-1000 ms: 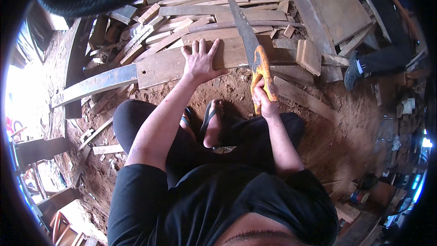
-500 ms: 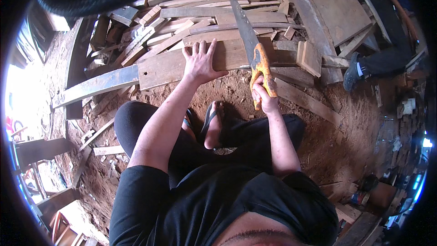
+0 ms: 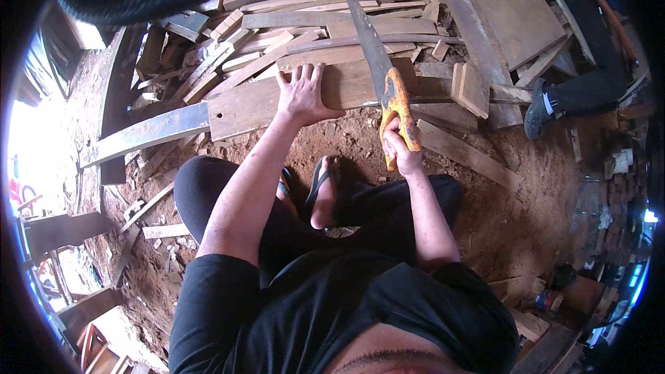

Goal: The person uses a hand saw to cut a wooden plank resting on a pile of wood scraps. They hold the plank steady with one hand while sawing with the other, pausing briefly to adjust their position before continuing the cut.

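Note:
A brown wooden board (image 3: 242, 107) with a small hole near its left end lies across in front of me. My left hand (image 3: 303, 97) presses on it from above, fingers spread and thumb out to the right. In my right hand (image 3: 402, 151) is the yellow-orange handle of a handsaw (image 3: 377, 59), fingers wrapped round the grip. Its blade points away from me and crosses the board near the right end. Whether the teeth are sunk in the wood I cannot tell.
A bluish plank (image 3: 154, 129) runs under or against the board's left end. Short wood blocks (image 3: 471, 88) stand at its right. Behind lies a heap of scrap planks (image 3: 291, 21). Another person's shoe (image 3: 537, 112) and leg are at the far right. Sawdust covers the dirt floor (image 3: 499, 201).
The board and my left hand have shifted very slightly to the left. The handsaw has barely moved; my right hand keeps its grip.

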`<state>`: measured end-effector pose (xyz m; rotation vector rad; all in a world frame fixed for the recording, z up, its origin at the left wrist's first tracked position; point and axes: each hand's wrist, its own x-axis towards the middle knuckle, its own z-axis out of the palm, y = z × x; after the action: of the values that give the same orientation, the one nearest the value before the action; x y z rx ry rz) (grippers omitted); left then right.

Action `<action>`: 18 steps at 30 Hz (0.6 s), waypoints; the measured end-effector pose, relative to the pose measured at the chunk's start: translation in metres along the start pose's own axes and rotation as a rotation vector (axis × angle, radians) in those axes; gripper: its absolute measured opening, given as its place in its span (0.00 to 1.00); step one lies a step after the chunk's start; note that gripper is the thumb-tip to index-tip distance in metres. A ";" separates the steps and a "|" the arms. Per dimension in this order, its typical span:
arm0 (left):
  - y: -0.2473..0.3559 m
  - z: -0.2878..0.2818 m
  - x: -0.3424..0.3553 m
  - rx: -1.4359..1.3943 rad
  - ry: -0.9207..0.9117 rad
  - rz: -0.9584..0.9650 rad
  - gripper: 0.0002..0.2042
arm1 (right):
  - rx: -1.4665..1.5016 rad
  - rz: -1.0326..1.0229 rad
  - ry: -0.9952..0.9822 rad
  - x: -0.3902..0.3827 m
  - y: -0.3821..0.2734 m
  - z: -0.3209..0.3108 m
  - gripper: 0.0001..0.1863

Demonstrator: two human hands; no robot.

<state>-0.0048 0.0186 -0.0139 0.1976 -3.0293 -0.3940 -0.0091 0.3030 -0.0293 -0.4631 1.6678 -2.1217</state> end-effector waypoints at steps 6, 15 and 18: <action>0.001 -0.008 -0.001 0.037 -0.022 0.028 0.66 | -0.136 -0.024 0.062 -0.023 0.000 0.008 0.08; 0.000 -0.006 0.001 0.063 -0.110 0.035 0.69 | -0.010 -0.036 0.018 -0.085 -0.015 0.002 0.04; -0.001 -0.008 0.002 0.059 -0.125 0.051 0.68 | -0.011 0.015 0.077 -0.038 -0.012 0.004 0.08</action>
<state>-0.0055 0.0154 -0.0058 0.1028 -3.1641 -0.3249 0.0243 0.3208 -0.0169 -0.3759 1.7201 -2.1455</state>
